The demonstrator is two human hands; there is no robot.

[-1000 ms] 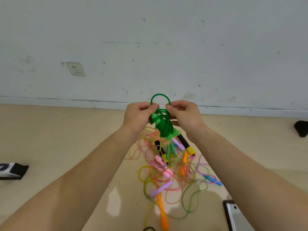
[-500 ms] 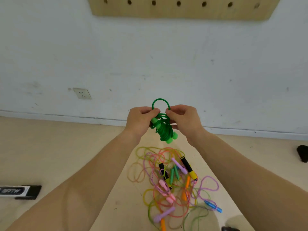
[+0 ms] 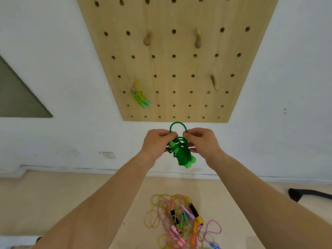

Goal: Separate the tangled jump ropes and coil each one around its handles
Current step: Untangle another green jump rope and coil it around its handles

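**White painted wall [image 3: 53, 51] and holed wooden pegboard [image 3: 179, 69] behind a coiled green plastic jump rope [image 3: 181, 156]**

Pale beige smooth floor [image 3: 53, 198] fills the lower part of the view and meets the wall at a white skirting strip [image 3: 71, 168]. A white wall socket [image 3: 108, 155] sits low on the wall, left of centre. A dull grey-green panel [image 3: 18, 97] shows at the left edge. The pegboard is a light plywood sheet with rows of round holes, mounted high on the wall. Three short wooden pegs [image 3: 147, 39] stick out of it. A fourth peg at lower left carries a wound-up yellow-green jump rope with teal handles [image 3: 141, 98].

Two bare forearms reach up from the bottom corners. Just below the pegboard's bottom edge, the left hand [image 3: 156, 142] and right hand [image 3: 203, 141] hold the green jump rope in the air, well above the floor. Its cord is wrapped round its two light green handles, which hang tilted. A small cord loop [image 3: 177, 124] stands up from the bundle. Each hand pinches the cord at the foot of that loop between thumb and forefinger, with the other fingers curled.

On the floor below, between the forearms, lies a loose tangle of thin jump ropes [image 3: 183, 218], with pink, yellow, orange, purple and green cords and mixed coloured handles. A black object [image 3: 305, 194] lies on the floor at the right edge; what it is cannot be told.
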